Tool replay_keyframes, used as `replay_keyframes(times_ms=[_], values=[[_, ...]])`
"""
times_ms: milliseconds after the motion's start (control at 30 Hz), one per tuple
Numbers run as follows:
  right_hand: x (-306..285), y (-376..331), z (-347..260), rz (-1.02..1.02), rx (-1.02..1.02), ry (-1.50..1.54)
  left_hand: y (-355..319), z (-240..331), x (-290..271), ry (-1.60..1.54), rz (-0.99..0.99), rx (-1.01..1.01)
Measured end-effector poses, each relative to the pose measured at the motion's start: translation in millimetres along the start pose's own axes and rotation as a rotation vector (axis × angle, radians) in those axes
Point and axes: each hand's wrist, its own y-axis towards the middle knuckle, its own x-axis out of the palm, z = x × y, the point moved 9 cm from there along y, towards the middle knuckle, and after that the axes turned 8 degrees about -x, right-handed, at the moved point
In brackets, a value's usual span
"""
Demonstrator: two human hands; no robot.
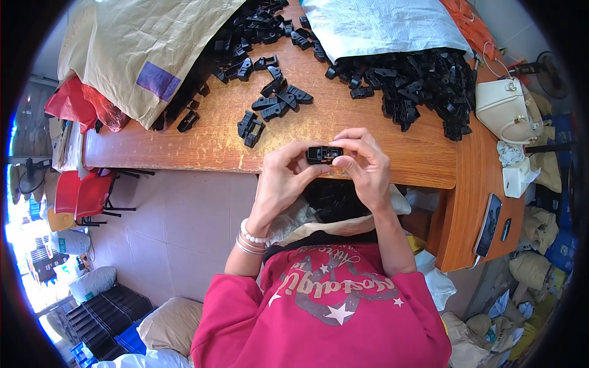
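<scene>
Both my hands grip one small black plastic part [324, 154] just over the table's front edge. My left hand [284, 173] pinches its left end between thumb and fingers. At its right end, my right hand [366, 164] holds it with thumb and forefinger. The part has a hollow frame with some small detail inside that I cannot make out. Just beyond my hands, a few similar black parts [250, 129] lie on the wooden table [215, 132]. Below the edge, near my lap, a dark mass of black pieces [334, 199] shows in an opened bag.
A brown paper sack [141, 43] at the far left and a white woven sack [386, 27] at the far right spill heaps of black parts [423, 86]. A cream handbag [506, 104], a tissue pack [518, 178] and a phone [488, 225] lie rightward. A red chair [83, 193] stands left.
</scene>
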Motion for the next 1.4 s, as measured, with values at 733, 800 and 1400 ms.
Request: replay_keyframes(times_ms=[733, 800, 1400], values=[[25.0, -20.1, 25.9, 0.055, 0.241, 0.183, -25.4, -12.8, -10.0, -0.282, 0.247, 0.053], [22.6, -18.5, 23.7, 0.059, 0.152, 0.070, -27.9, -8.2, -12.6, -0.153, 0.295, 0.100], [-24.1, 53.4, 27.4, 0.027, -0.247, -1.260, -10.6, -2.9, -61.5, 0.727, 0.589, 0.345]])
